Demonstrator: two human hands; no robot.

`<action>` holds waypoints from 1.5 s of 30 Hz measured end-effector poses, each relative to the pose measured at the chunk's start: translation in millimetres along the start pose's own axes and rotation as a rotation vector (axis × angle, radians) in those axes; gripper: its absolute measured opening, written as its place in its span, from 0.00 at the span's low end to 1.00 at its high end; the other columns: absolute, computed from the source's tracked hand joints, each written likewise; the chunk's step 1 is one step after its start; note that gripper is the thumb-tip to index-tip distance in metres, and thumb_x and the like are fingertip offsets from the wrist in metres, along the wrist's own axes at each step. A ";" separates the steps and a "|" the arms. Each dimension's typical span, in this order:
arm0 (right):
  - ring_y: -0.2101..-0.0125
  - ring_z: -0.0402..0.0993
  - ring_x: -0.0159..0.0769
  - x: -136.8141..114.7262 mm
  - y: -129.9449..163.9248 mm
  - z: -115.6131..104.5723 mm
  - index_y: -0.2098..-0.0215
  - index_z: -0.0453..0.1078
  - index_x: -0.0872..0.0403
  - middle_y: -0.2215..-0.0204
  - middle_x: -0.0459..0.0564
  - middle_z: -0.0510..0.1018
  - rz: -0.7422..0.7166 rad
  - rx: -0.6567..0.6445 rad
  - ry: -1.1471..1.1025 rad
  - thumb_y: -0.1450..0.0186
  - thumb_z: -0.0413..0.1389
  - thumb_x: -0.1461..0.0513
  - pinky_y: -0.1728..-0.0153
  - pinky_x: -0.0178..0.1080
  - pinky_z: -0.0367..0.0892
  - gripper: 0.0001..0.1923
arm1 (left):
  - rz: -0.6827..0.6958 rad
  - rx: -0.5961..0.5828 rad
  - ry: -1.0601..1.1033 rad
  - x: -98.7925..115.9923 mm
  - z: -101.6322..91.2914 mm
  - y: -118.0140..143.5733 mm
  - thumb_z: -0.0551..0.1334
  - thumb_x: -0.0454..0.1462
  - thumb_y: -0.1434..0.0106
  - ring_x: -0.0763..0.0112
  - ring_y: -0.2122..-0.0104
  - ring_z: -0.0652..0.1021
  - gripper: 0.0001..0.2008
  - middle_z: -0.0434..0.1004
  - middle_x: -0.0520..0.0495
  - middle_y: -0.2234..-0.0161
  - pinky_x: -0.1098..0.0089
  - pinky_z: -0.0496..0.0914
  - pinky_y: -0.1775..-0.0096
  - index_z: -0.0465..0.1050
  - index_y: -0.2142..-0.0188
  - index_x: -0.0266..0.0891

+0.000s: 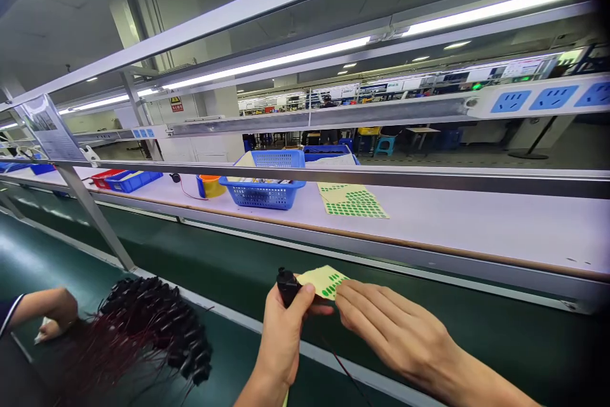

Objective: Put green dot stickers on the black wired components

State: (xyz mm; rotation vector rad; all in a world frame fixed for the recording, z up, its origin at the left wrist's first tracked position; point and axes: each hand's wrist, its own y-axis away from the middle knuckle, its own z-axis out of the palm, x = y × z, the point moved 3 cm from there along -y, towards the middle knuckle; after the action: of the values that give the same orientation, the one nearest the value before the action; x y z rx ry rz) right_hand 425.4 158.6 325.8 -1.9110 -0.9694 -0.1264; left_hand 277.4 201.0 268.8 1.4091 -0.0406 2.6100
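Labelling step: left hand (281, 337) clamped on small black plastic component (287, 285) and yellow sticker sheet (324, 281); right hand (395, 327), fingers together, touches green dots; peeling one likely follows.

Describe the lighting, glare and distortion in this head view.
Head view: ceiling tube lights glare white with a purple fringe; wide-lens distortion slants the rails; corners darken at right; left hand, black part, right hand and sticker sheet are evenly lit and sharp.

Sticker sheet (324, 281) part hidden behind right hand (395, 331); co-worker's arm (33, 312) cut off.
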 end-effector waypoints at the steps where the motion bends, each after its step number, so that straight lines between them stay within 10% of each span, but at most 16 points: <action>1: 0.64 0.81 0.39 -0.7 -1.8 0.1 0.61 0.73 0.59 0.66 0.50 0.85 0.042 0.002 -0.076 0.29 0.51 0.69 0.60 0.42 0.70 0.08 | -0.005 0.019 0.000 -0.5 -3.1 2.9 0.74 0.45 0.43 0.70 0.64 0.79 0.20 0.80 0.44 0.61 0.71 0.77 0.63 0.74 0.59 0.33; 8: 0.72 0.74 0.30 -3.1 -11.9 5.7 0.61 0.71 0.53 0.70 0.46 0.80 0.329 -0.045 -0.481 0.28 0.52 0.65 0.72 0.34 0.69 0.06 | 0.016 0.070 -0.036 4.5 -12.0 20.9 0.74 0.46 0.44 0.74 0.69 0.78 0.20 0.77 0.51 0.67 0.73 0.75 0.63 0.71 0.62 0.36; 24: 0.69 0.74 0.35 -22.0 -16.8 -4.9 0.57 0.73 0.55 0.67 0.50 0.81 0.160 -0.098 -0.290 0.28 0.49 0.68 0.67 0.39 0.67 0.11 | 0.319 -0.074 -0.564 36.4 -11.0 44.7 0.62 0.45 0.33 0.67 0.63 0.74 0.11 0.74 0.47 0.63 0.70 0.68 0.58 0.73 0.63 0.38; 29: 0.72 0.74 0.36 -21.1 -23.0 -9.9 0.58 0.72 0.57 0.71 0.50 0.80 0.059 -0.097 -0.315 0.30 0.48 0.71 0.69 0.40 0.69 0.12 | 0.164 -0.061 -0.548 38.5 -16.0 40.8 0.63 0.48 0.35 0.68 0.66 0.73 0.14 0.73 0.48 0.67 0.70 0.69 0.61 0.71 0.63 0.37; 33: 0.64 0.76 0.35 0.4 -25.6 -14.4 0.56 0.68 0.52 0.64 0.50 0.80 0.276 -0.112 -0.607 0.30 0.54 0.65 0.65 0.36 0.73 0.05 | 0.008 -0.240 -0.450 42.2 -14.8 37.2 0.66 0.46 0.38 0.69 0.72 0.76 0.15 0.71 0.50 0.70 0.70 0.70 0.65 0.69 0.65 0.37; 36: 0.51 0.77 0.36 12.7 -23.7 -12.2 0.42 0.62 0.47 0.52 0.51 0.79 0.399 -0.374 -0.775 0.30 0.57 0.60 0.53 0.36 0.75 0.19 | 0.062 -0.368 -0.523 48.4 -10.0 37.2 0.67 0.40 0.38 0.71 0.71 0.75 0.10 0.69 0.51 0.70 0.72 0.69 0.67 0.69 0.69 0.37; 39: 0.66 0.79 0.31 29.6 -20.5 -2.4 0.34 0.52 0.45 0.60 0.46 0.80 0.506 -0.576 -0.987 0.27 0.51 0.57 0.64 0.33 0.75 0.25 | 0.084 -0.351 -0.510 50.3 -9.9 33.7 0.66 0.39 0.37 0.70 0.68 0.77 0.08 0.73 0.48 0.67 0.71 0.71 0.63 0.71 0.67 0.37; 45: 0.73 0.73 0.38 144.6 -13.0 46.0 0.70 0.69 0.52 0.73 0.50 0.78 1.102 -0.327 -0.440 0.35 0.54 0.54 0.73 0.39 0.64 0.11 | 0.108 -0.102 -0.312 43.8 -25.2 28.7 0.68 0.44 0.37 0.73 0.71 0.78 0.13 0.76 0.47 0.63 0.71 0.75 0.66 0.72 0.68 0.36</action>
State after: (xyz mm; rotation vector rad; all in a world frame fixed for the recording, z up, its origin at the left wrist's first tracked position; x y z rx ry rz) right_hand 501.3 280.4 376.7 -2.5732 -0.0286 0.8458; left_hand 228.3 181.6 293.0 1.8057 -0.2928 2.4025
